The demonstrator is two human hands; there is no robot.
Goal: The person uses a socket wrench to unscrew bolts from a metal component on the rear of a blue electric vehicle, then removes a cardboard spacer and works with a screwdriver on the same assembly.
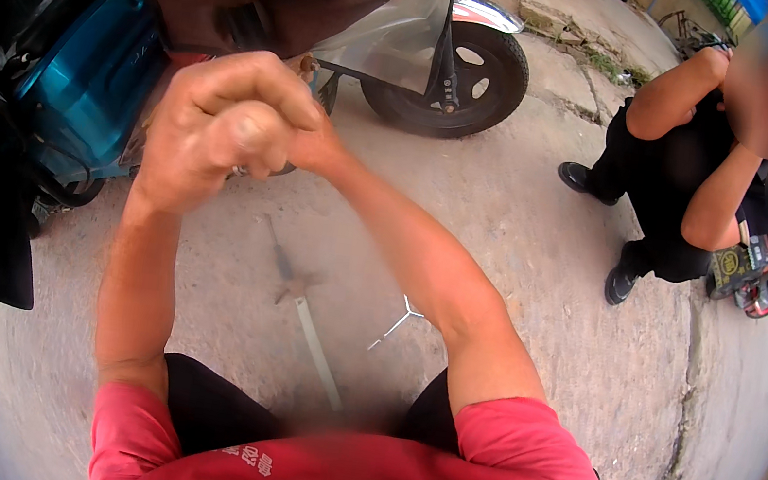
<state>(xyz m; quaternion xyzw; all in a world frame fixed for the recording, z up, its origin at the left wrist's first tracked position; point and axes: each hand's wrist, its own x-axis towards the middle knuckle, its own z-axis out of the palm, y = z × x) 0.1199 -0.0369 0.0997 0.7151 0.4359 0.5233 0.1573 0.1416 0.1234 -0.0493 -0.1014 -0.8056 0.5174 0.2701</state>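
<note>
My left hand [213, 132] is raised in front of me, its fingers curled in and the thumb bent across them. Behind it, my right hand [314, 144] reaches in from the right, and its fingers are mostly hidden by the left. Both hands come together beside a three-wheeled or scooter-like vehicle with a teal body panel [93, 72]. A small glint of metal shows under the left thumb; what the fingers hold cannot be made out. On the ground below lie a Y-shaped wrench [409, 313], partly behind my right forearm, and a long pale strip [317, 353] with a blurred, dark cross-shaped part.
The vehicle's dark wheel [465, 80] stands ahead, near a clear plastic sheet [389, 30]. At the right a person in black [654, 170] stands with both arms raised. Red machinery [766, 279] is behind them. A long crack [683, 400] runs through the concrete.
</note>
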